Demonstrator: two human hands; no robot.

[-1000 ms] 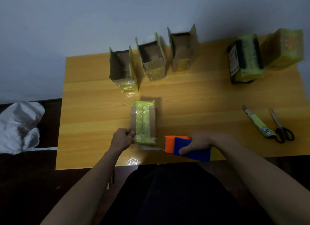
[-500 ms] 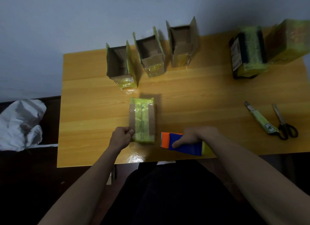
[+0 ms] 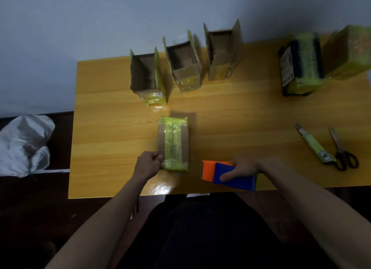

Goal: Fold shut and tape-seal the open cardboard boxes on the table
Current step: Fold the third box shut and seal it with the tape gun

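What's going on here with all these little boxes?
A person is taping cardboard boxes shut. Their left hand grips the near corner of a closed box already striped with yellow-green tape, and the right hand holds a blue and orange tape dispenser beside it. Three open boxes stand at the back of the table, not yet sealed.

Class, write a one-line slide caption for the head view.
Left hand grips a taped box; right hand holds the tape dispenser; three open boxes wait.
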